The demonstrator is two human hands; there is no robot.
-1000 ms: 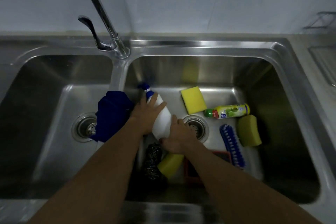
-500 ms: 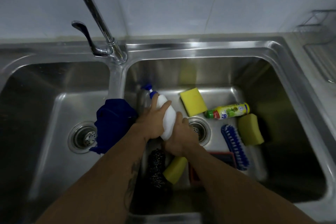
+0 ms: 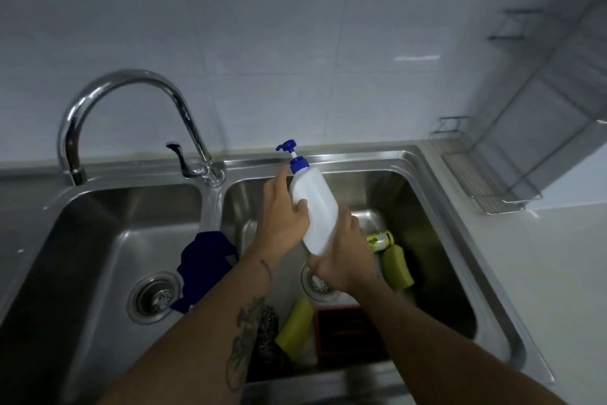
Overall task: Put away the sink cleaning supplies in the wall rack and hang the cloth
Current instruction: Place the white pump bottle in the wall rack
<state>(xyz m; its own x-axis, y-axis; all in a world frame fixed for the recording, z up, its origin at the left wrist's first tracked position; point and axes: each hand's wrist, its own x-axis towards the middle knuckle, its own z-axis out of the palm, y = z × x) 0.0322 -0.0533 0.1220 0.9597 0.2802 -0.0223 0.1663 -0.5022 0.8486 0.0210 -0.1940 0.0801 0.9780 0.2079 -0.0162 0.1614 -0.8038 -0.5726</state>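
Observation:
A white pump bottle (image 3: pixel 316 207) with a blue pump head is held up above the right basin of the steel sink (image 3: pixel 437 207), tilted slightly left. My left hand (image 3: pixel 284 217) grips its upper side and my right hand (image 3: pixel 341 256) cups its base. A dark blue cloth (image 3: pixel 203 260) is draped over the divider between the basins. Below my arms lie a yellow-green sponge (image 3: pixel 397 268), a small yellow-labelled bottle (image 3: pixel 381 239), another yellow sponge (image 3: pixel 295 322), a dark scourer (image 3: pixel 267 332) and a red tray (image 3: pixel 348 329). A wire wall rack (image 3: pixel 499 168) is mounted at the right.
A tall chrome tap (image 3: pixel 131 102) arches over the left basin, with its lever (image 3: pixel 179 155) behind the divider. White tiled wall runs behind the sink. A pale countertop (image 3: pixel 558 273) lies to the right, below the rack. A second wire shelf (image 3: pixel 515 25) sits higher on the right wall.
Both hands have lifted the white pump bottle out of the right basin and raised it upright. The view has tilted up, now showing the tap arch and the wall rack.

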